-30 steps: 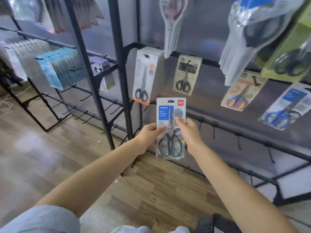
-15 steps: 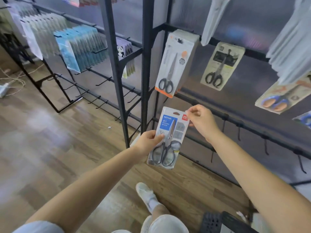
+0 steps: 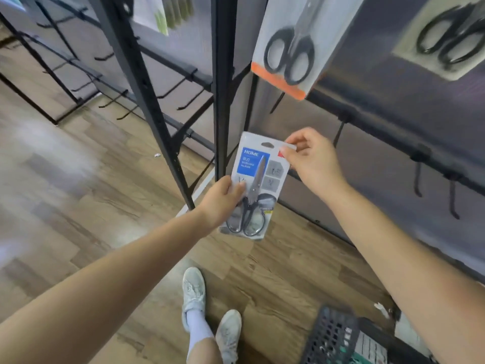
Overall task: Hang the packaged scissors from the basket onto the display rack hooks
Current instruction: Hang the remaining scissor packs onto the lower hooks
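Observation:
I hold a packaged pair of black-handled scissors [image 3: 258, 177] with a blue HOME label in front of the black display rack [image 3: 223, 82]. My left hand [image 3: 223, 200] grips the pack's lower left edge. My right hand [image 3: 309, 158] pinches its top right corner beside the hang hole. The pack is upright, tilted slightly right, low on the rack. Bare black hooks [image 3: 418, 177] stick out from the lower rail to the right of it. The dark perforated basket [image 3: 333, 337] stands on the floor at the lower right.
Two more scissor packs hang above: one with an orange strip [image 3: 288, 48], one at the top right [image 3: 446, 40]. A second rack with bare hooks [image 3: 110, 101] stands to the left. Below is wooden floor [image 3: 78, 193] and my shoes [image 3: 194, 292].
The view has dropped and moved closer to the rack. The pack has gone lower, toward the bottom rail, and my right hand has shifted from its side to its top right corner.

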